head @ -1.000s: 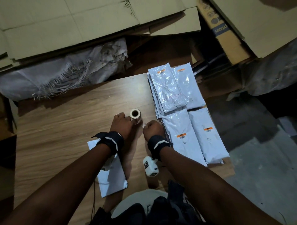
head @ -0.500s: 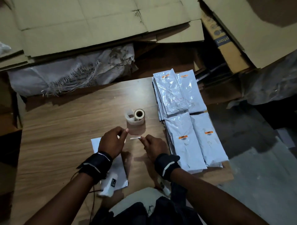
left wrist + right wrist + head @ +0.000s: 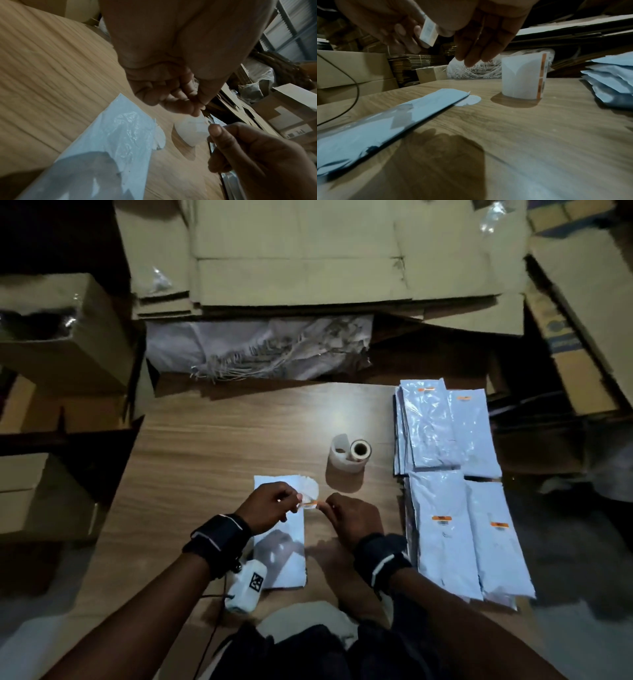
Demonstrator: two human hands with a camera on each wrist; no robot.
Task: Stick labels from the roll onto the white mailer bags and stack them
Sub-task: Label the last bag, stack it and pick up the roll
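Both hands are now working lower and closer to the body than half a second ago, drawn back from the label roll (image 3: 350, 453) and over the unlabelled mailer bag (image 3: 281, 546).

Head view: the left hand (image 3: 265, 508) and right hand (image 3: 352, 520) are pinching opposite ends of a label (image 3: 310, 503), apparently peeling it from its backing, just short of the roll. Labelled bags (image 3: 459, 518) are lying stacked to the roll's right, reaching the table (image 3: 212, 446) edge; bare wood is lying open to the roll's left.

Left wrist view: the left hand (image 3: 171, 94) is gripping the white backing between thumb and fingertips while the right hand (image 3: 254, 155) is nipping the sticker's end.

Right wrist view: the label (image 3: 429, 34) is hanging nipped under the right hand (image 3: 476, 29), its other fingers loose. The roll (image 3: 524, 75) is standing upright beyond, unwound liner curling, probably kept within reach. The bag (image 3: 388, 121) is lying flat left of it, top edge free for sticking.
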